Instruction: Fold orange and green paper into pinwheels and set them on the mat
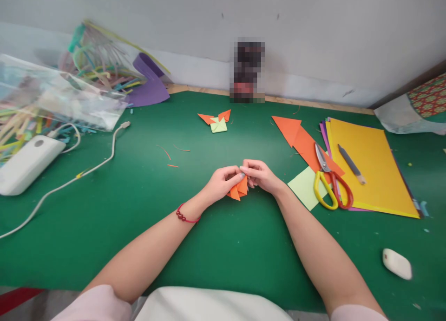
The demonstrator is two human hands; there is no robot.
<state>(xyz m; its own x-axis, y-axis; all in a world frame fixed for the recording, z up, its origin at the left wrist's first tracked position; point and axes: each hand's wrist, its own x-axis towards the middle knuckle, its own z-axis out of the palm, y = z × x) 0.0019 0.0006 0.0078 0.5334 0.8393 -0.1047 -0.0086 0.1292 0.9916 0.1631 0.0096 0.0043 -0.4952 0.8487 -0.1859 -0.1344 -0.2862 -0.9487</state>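
A small folded piece of orange paper (239, 191) is held between my two hands, low over the green table. My left hand (225, 181) pinches it with thumb and fingers from the left. From the right, my right hand (259, 176) closes its thumb and fingertips on the paper's upper edge; the fingers hide part of it. Farther back lies a folded paper piece with a pale green square (219, 125) and two orange points. To the right are an orange paper triangle (287, 128) and an orange paper strip (308, 147).
Scissors (325, 177) and a pale green sheet (306, 188) lie at right, beside yellow sheets (379, 172) bearing a grey pen (350, 163). A white case (397, 264) sits front right. At left are a power bank (31, 163), a white cable (92, 165) and bagged colourful strips (66, 93).
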